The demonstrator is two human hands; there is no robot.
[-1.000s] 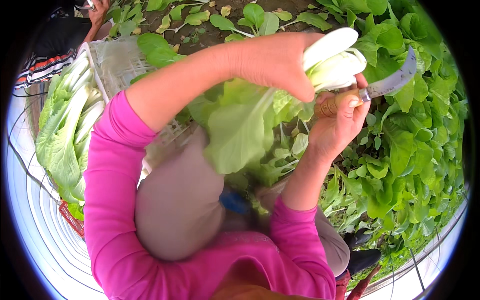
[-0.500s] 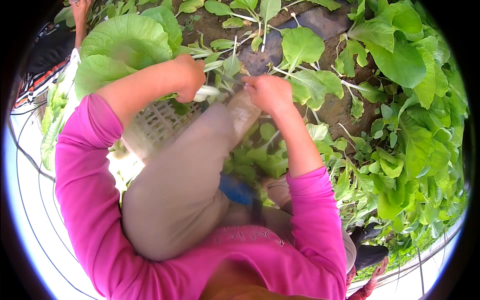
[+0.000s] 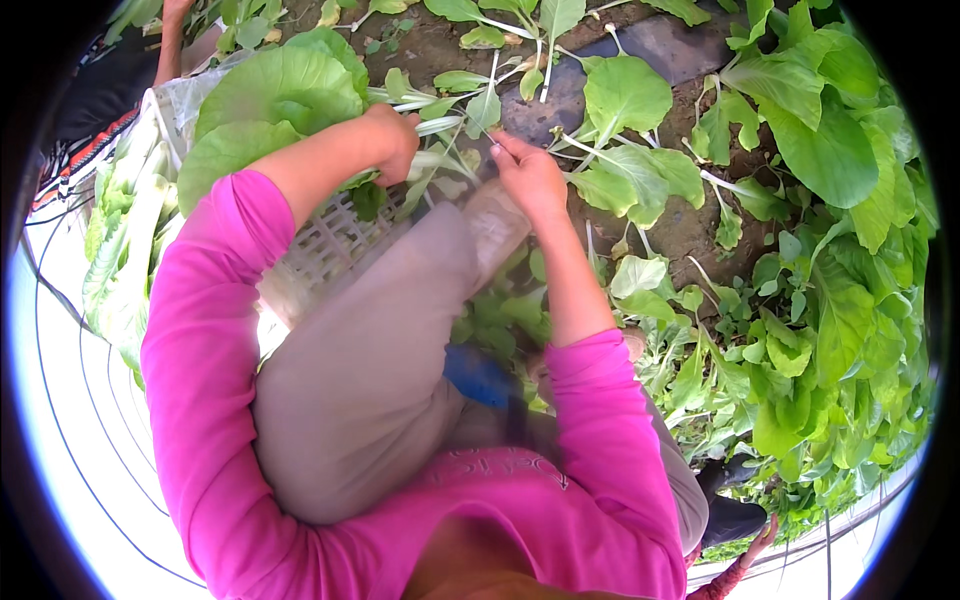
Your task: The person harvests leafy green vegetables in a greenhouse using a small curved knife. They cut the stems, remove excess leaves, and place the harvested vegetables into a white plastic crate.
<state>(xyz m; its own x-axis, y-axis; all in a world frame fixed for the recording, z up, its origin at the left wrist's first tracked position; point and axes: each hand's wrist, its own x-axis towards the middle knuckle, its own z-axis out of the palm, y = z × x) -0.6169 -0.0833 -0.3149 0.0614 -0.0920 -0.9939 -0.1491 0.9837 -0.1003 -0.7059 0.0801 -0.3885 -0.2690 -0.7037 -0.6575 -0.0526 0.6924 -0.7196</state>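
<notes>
My left hand (image 3: 390, 143) is closed around the pale stalks of a large leafy green (image 3: 285, 95), whose broad leaves spread out to the left over my forearm. My right hand (image 3: 532, 182) is closed just to the right of it, above my shoe. A thin, narrow blade (image 3: 490, 138), seemingly a knife, shows at its fingertips; the handle is hidden in the fist. White stems and loose leaves (image 3: 445, 160) lie in the gap between both hands.
A white slatted crate (image 3: 335, 240) stands beside my bent knee. More leafy heads (image 3: 120, 260) are gathered at the left. Tall leafy plants (image 3: 840, 290) grow along the right, by soil with scattered leaves. Another person's arm (image 3: 172, 40) shows upper left, another's hand (image 3: 762, 540) lower right.
The view has shifted slightly. My left hand and the leafy green stay close to my right hand, which has turned so that the blade points more upward than before.
</notes>
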